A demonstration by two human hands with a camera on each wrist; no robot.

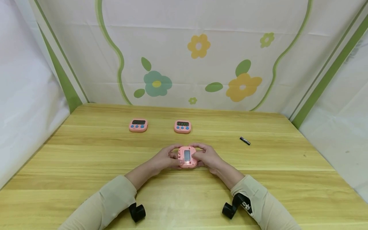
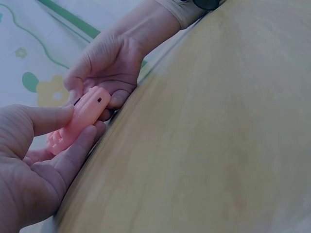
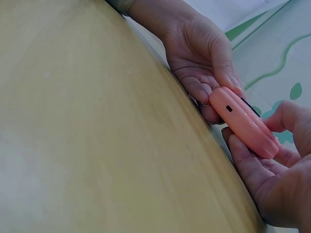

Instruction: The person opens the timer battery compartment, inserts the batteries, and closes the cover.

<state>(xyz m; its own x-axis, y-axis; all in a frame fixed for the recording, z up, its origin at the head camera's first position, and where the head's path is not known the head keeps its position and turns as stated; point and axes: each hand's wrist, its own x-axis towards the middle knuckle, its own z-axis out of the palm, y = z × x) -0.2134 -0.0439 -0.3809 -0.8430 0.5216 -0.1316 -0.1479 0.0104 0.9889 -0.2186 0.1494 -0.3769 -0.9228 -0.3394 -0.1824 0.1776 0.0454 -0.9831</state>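
Note:
Between both hands, just above the wooden table, is a pink digital timer (image 1: 188, 163) with a grey rectangular panel on its upward face. My left hand (image 1: 165, 159) grips its left side, thumb on the upper face and fingers beneath. On the opposite side my right hand (image 1: 209, 158) pinches it, the thumb lying over the face near the grey panel. From the right wrist the timer (image 3: 245, 124) appears edge-on, with a small dark slot in its rim. The left wrist view also gives the timer's edge (image 2: 82, 116); its underside is hidden by fingers.
Two more pink timers with blue buttons, one at the left (image 1: 138, 126) and one near the middle (image 1: 182, 126), lie toward the back of the table (image 1: 184, 198). A small dark battery (image 1: 245, 141) lies to the right. A flowered curtain (image 1: 184, 64) hangs behind.

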